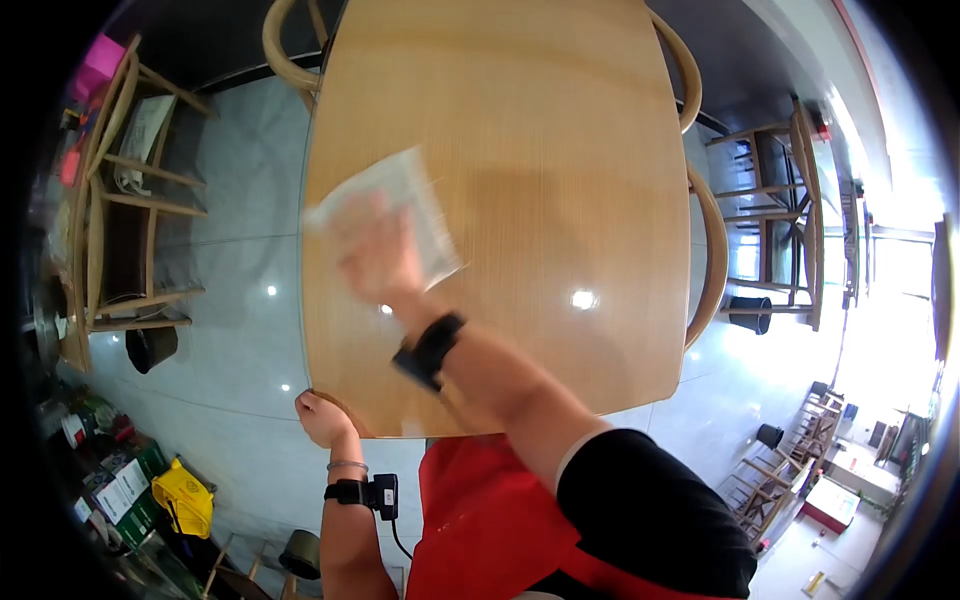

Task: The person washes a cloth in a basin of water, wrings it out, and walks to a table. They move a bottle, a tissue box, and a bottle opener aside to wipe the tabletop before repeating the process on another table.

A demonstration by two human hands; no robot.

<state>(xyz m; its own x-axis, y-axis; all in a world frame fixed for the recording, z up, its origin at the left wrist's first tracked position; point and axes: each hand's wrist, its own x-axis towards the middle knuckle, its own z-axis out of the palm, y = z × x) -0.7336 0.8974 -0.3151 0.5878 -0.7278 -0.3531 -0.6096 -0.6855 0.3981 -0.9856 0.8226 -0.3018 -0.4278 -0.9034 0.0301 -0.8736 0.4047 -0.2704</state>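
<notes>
My right hand [380, 255] is on a white cloth [432, 215] on the left part of a wooden table [540, 130]. That hand is smeared by motion, its fingers over the cloth and pressing it to the tabletop. A black band sits on the right wrist. At the table's near left corner is my left hand [325, 420], its fingers curled closed against the edge. What those fingers hold, if anything, is hidden. A thin bracelet and a black strap with a small cabled box circle the left wrist.
Curved wooden chairs [708, 255] stand along the table's right side, and another chair [285, 50] is at the far left. More chairs [150, 200] line the left wall. Dark bins [152, 348] and a yellow bag [184, 497] are on the lower left.
</notes>
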